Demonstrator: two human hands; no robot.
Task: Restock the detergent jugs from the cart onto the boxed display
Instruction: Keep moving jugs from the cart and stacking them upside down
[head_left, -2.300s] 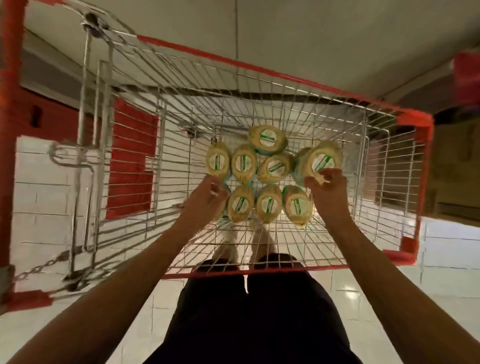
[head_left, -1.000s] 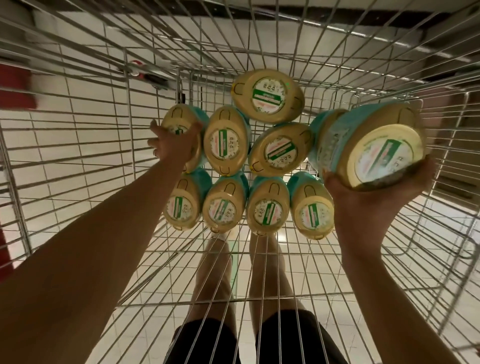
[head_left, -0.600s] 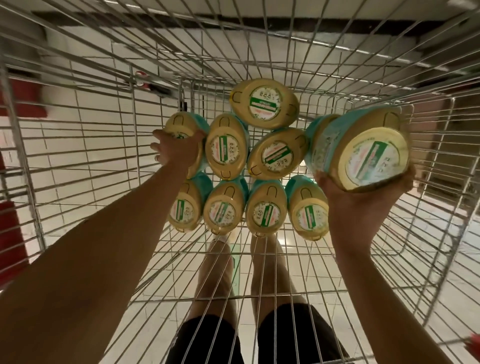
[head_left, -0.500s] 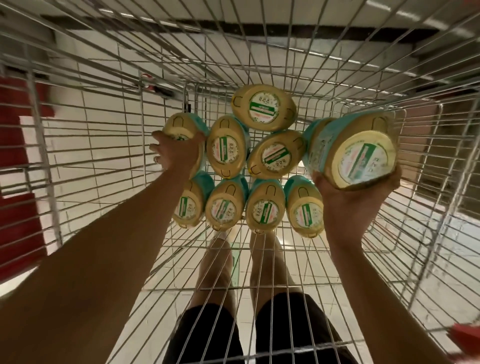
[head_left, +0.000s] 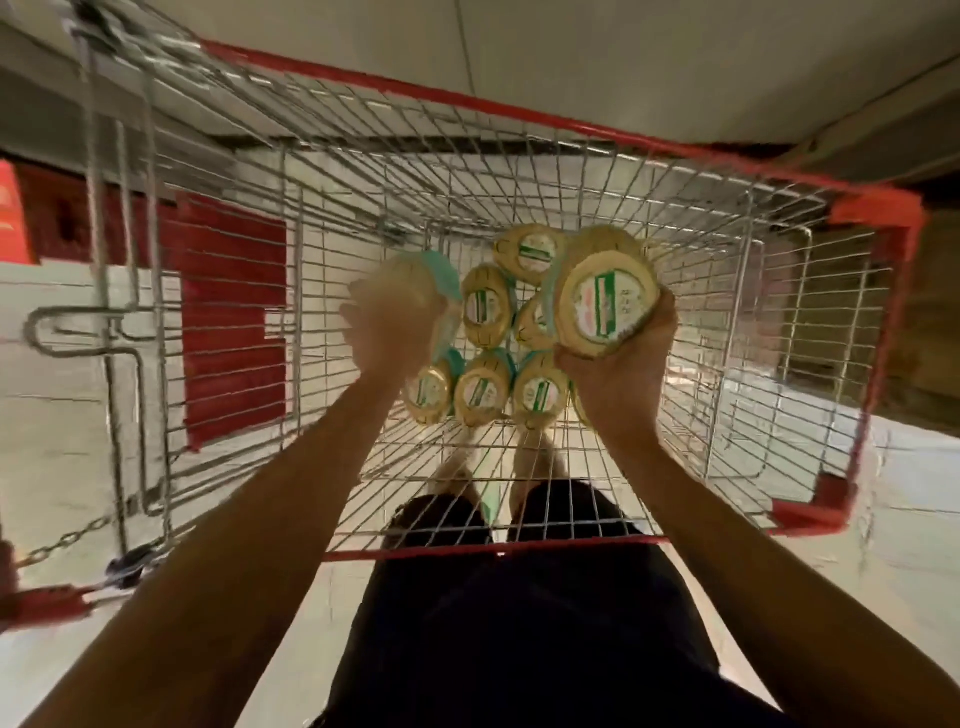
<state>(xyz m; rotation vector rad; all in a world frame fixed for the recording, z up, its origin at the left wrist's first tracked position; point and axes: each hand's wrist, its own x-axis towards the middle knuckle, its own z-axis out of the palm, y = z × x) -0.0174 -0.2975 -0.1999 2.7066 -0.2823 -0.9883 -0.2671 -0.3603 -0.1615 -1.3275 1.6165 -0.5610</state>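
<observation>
stock log, cart view, read from the left.

1. chain (head_left: 62, 540): hangs at the cart's handle end, well apart from the left grip, on its outer side.
2. red panel (head_left: 228, 317): set on the wire flap, outward of the left grip, not touching it.
3. left hand (head_left: 387, 325): fingers curled over the end of the left-hand jug (head_left: 415, 280) and grasping it. the jug is motion-blurred, with a teal side showing just past the fingertips. i cannot tell whether it is clear of the basket floor.
4. loose jugs (head_left: 485, 312): six that i count, standing in the cart (head_left: 571, 124) between the two grips. one row of three sits just below the knuckles of both hands, the others beyond the fingertips. all show tan ends with green-and-white labels, and they are packed touching one another.
5. right hand (head_left: 621, 374): palm and curled fingers cup the right-hand jug (head_left: 605, 299), a firm grasp from underneath. this jug is nearer my camera than the loose ones and overlaps two of them, its label facing me.
6. the cart's wire wall and red rim corner lie outward of the right grip, well apart.
7. dark shorts (head_left: 519, 623): behind both wrists, seen partly through the mesh.
</observation>
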